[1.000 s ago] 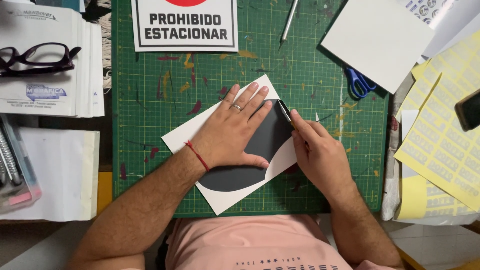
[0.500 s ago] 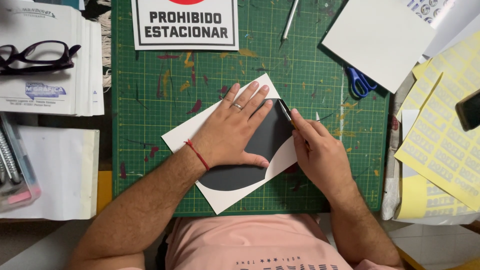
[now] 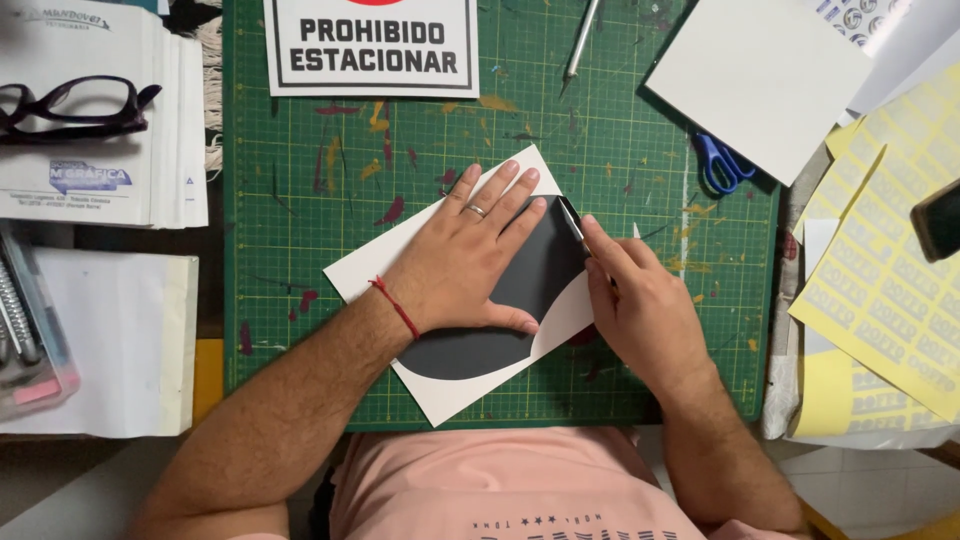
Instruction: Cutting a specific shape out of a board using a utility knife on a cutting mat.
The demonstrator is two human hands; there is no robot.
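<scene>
Under both hands sits the green cutting mat. Left hand lies flat, fingers spread open, pinning the white sheet with its black shape. Right hand is clenched on a craft knife, blade touching those fingers, so one slip could nick them or tear the sheet. Beyond the fingertips: a white rectangular sign with black lettering. Right of the knife hand: yellow label sheets.
</scene>
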